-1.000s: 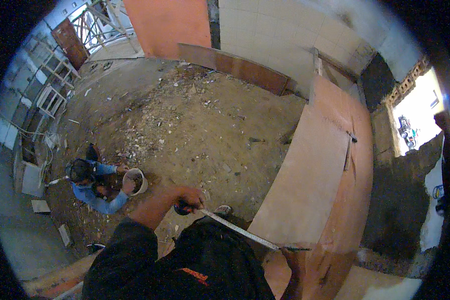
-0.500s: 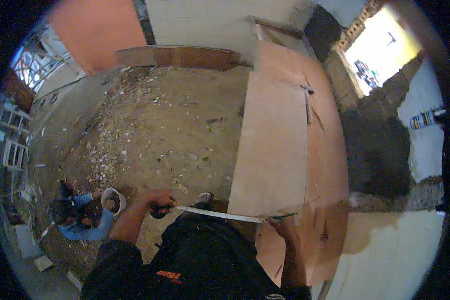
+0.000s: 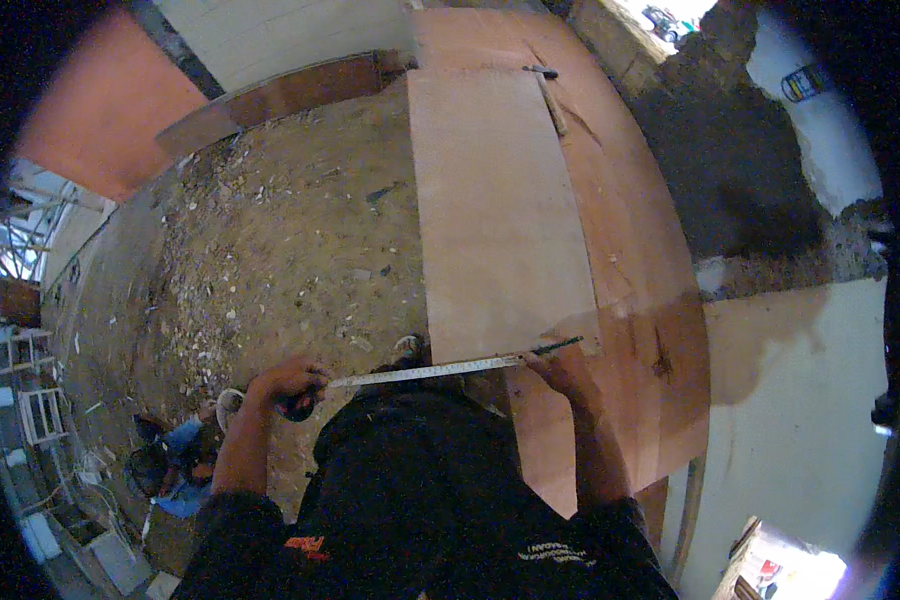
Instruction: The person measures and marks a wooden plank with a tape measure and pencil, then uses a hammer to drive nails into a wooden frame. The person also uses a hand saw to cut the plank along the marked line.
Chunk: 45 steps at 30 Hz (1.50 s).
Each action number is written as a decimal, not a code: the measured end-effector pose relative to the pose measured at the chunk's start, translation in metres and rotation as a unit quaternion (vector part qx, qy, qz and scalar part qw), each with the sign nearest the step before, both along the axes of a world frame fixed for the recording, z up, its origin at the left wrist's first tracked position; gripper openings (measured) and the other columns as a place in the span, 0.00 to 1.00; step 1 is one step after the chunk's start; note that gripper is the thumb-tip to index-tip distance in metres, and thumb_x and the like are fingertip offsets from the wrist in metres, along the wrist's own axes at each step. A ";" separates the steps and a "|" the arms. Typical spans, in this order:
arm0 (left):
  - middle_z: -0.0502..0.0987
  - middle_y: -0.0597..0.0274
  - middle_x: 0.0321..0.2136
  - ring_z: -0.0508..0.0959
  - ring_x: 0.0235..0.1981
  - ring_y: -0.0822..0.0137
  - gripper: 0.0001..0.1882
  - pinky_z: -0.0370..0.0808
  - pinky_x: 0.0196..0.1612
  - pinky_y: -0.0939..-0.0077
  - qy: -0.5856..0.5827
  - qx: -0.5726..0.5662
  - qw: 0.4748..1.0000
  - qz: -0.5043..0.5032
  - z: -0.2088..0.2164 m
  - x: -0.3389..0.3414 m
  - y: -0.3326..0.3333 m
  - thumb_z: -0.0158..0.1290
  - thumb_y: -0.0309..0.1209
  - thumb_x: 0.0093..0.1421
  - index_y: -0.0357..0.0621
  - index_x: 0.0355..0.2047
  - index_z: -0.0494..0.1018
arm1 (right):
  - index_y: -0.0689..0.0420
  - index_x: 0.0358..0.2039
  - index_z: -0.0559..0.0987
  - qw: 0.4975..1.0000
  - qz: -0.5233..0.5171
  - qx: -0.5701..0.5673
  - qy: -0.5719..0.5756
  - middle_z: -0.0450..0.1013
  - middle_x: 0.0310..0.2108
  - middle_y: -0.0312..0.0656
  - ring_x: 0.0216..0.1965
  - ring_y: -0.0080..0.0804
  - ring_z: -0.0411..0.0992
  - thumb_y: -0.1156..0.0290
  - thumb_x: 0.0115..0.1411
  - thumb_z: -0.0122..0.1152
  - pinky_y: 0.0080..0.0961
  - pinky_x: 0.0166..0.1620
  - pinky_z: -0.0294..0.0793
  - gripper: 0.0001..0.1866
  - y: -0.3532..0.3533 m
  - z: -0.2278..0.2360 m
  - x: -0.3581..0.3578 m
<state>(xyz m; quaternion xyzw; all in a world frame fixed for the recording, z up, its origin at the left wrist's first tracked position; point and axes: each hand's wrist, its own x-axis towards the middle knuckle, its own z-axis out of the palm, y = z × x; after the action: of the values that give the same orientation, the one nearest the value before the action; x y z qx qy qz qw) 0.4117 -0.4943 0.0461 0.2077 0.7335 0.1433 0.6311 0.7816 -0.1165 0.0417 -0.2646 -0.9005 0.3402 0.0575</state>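
Observation:
My left hand [image 3: 288, 378] is closed round a red and black tape measure [image 3: 298, 406], out to the left of my body. Its pale blade [image 3: 425, 373] stretches across in front of my waist, rising slightly to the right. At the far end my right hand [image 3: 562, 374] pinches the blade's tip, and a thin dark pen or pencil [image 3: 558, 346] sticks out from the same fingers. Beneath that hand lies a long light plywood sheet [image 3: 500, 200] on top of wider orange-brown boards [image 3: 630, 260]. Whether the blade touches the sheet I cannot tell.
A hammer [image 3: 552, 102] lies at the far part of the sheets. To the left is a dirt floor [image 3: 300, 230] with rubble. A crouching person in blue [image 3: 182, 470] is at the lower left beside a white bucket [image 3: 230, 402]. A partly plastered wall [image 3: 740, 180] stands right.
The view has swung down and to the right, so the boards and floor appear shifted. The blade now slopes up toward my right hand instead of down. Both hands keep their holds.

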 end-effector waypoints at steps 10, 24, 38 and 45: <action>0.78 0.62 0.18 0.73 0.14 0.72 0.12 0.72 0.19 0.71 0.006 0.014 0.998 0.061 0.018 0.010 0.001 0.53 0.34 0.62 0.40 0.25 0.76 | 0.56 0.33 0.83 0.999 -0.041 0.012 -0.010 0.80 0.30 0.47 0.39 0.49 0.76 0.62 0.54 0.70 0.44 0.42 0.74 0.11 -0.014 -0.032 0.012; 0.80 0.59 0.26 0.78 0.25 0.65 0.12 0.76 0.31 0.67 0.064 0.026 0.992 0.108 0.022 0.016 -0.042 0.56 0.37 0.61 0.39 0.32 0.78 | 0.52 0.38 0.81 0.986 -0.104 -0.047 0.126 0.77 0.34 0.47 0.39 0.51 0.75 0.60 0.53 0.68 0.45 0.42 0.75 0.14 -0.057 -0.039 0.014; 0.80 0.55 0.29 0.79 0.29 0.62 0.13 0.77 0.34 0.67 -0.046 0.028 0.995 0.086 0.075 0.114 0.104 0.55 0.37 0.62 0.38 0.34 0.78 | 0.54 0.34 0.79 0.986 -0.150 0.049 0.054 0.74 0.31 0.52 0.37 0.55 0.74 0.56 0.51 0.64 0.51 0.37 0.74 0.15 -0.081 -0.050 0.009; 0.80 0.53 0.31 0.80 0.31 0.61 0.14 0.78 0.36 0.67 -0.094 0.013 0.995 0.039 0.075 0.146 0.147 0.55 0.38 0.63 0.37 0.36 0.77 | 0.54 0.30 0.78 0.955 -0.262 0.037 0.132 0.73 0.27 0.50 0.33 0.53 0.73 0.58 0.50 0.65 0.50 0.35 0.72 0.13 -0.101 -0.048 0.011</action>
<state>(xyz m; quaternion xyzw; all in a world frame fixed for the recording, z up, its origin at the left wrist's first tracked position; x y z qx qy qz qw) 0.5575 -0.3474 0.1215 0.1727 0.6762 0.1967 0.6886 0.7928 -0.2172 -0.0061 -0.4420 -0.7960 0.3110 0.2726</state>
